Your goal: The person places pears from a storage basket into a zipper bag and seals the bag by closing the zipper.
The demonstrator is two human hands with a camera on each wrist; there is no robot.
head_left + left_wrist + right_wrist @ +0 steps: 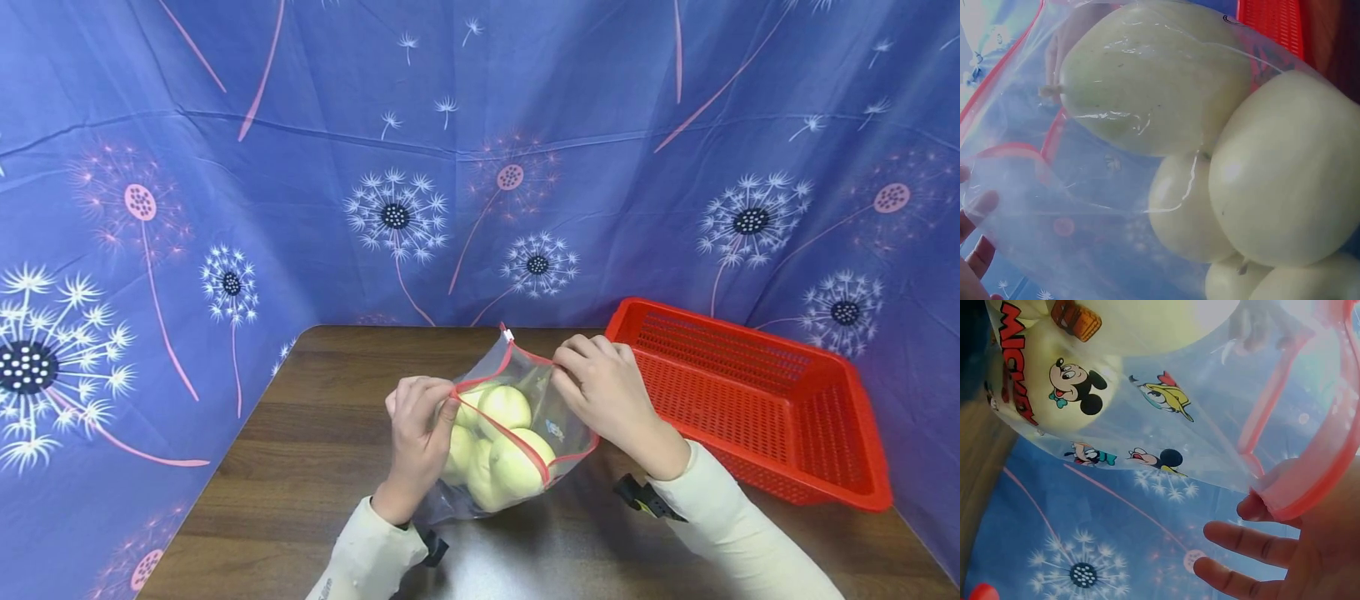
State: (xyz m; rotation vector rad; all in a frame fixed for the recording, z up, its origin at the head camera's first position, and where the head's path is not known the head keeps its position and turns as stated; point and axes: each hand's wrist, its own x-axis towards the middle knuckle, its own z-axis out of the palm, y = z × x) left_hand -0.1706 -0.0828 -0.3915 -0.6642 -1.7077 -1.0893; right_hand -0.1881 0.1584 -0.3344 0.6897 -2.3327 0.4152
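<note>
A clear zip bag (573,417) with a red-edged mouth and a white slider (508,335) is upright on the table, its mouth spread. Several pale yellow-green melons (517,462) fill its lower part; the left wrist view shows a large melon (1285,169) through the plastic. My left hand (420,425) pinches the left side of the red rim between thumb and fingers. On the opposite side, my right hand (603,387) grips the rim. Cartoon figures (1075,387) are printed on the bag, and in the right wrist view some fingers (1247,547) extend beside the rim.
To the right of the bag stands a red perforated plastic basket (750,404), close to my right forearm. The brown wooden table (300,475) carries everything. Behind it hangs a blue cloth (315,225) printed with dandelions.
</note>
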